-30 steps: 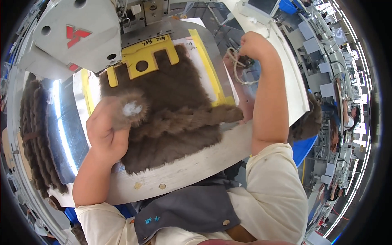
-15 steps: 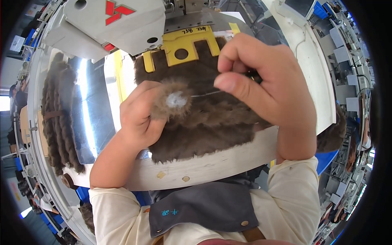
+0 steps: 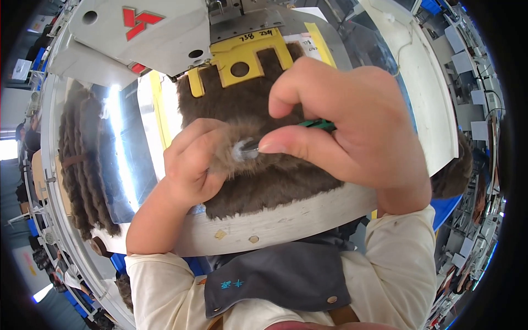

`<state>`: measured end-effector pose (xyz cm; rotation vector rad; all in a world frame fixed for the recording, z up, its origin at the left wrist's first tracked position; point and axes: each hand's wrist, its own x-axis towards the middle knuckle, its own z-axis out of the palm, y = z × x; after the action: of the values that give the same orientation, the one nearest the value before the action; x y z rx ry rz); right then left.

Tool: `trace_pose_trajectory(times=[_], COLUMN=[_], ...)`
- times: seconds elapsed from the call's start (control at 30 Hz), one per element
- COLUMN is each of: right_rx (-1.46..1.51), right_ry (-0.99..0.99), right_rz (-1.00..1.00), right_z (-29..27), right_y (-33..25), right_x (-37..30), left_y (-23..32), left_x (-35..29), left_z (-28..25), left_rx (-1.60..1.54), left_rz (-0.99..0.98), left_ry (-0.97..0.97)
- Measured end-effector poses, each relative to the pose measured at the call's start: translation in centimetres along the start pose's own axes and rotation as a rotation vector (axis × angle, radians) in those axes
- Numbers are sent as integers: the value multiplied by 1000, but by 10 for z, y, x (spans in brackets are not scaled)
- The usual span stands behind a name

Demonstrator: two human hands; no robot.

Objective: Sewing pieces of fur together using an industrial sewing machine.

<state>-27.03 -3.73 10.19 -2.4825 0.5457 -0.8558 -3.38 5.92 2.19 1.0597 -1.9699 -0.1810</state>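
Note:
My left hand [image 3: 195, 159] is closed round a small tuft of brown fur [image 3: 226, 147] with white fluffy stuff [image 3: 240, 152] showing at its end. Thread snips with a green handle [image 3: 318, 125] sit in my right hand [image 3: 352, 124], mostly hidden by the palm and thumb. Their metal tip touches or lies right by the white stuff. Beneath both hands spreads a dark brown fur piece [image 3: 258, 195]. A yellow template [image 3: 242, 55] with cut-out slots and a round hole rests on its far part.
A white sewing machine [image 3: 132, 44] stands at the far left. Bundled brown fur strips [image 3: 82, 159] lie on the left side of the worktable [image 3: 286, 220]. More brown fur [image 3: 454, 165] hangs at the right edge. Other workstations fill both sides.
My right hand has moved left and a little down, bringing the snips to the white stuff. The thread stretched between the hands earlier no longer shows. My left hand stays nearly in place.

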Motion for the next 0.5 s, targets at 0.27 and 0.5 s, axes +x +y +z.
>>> trace_pose_trajectory(times=[0.27, 0.5], right_rx=[-88, -146], right_ry=[-166, -162], right_rz=[57, -16], right_z=[6, 16], right_y=[-4, -5], right_x=[1, -1], left_y=[2, 4], left_x=[-3, 3], left_z=[5, 6], left_rx=[-29, 47], left_rz=[29, 92], left_ry=[-9, -21])
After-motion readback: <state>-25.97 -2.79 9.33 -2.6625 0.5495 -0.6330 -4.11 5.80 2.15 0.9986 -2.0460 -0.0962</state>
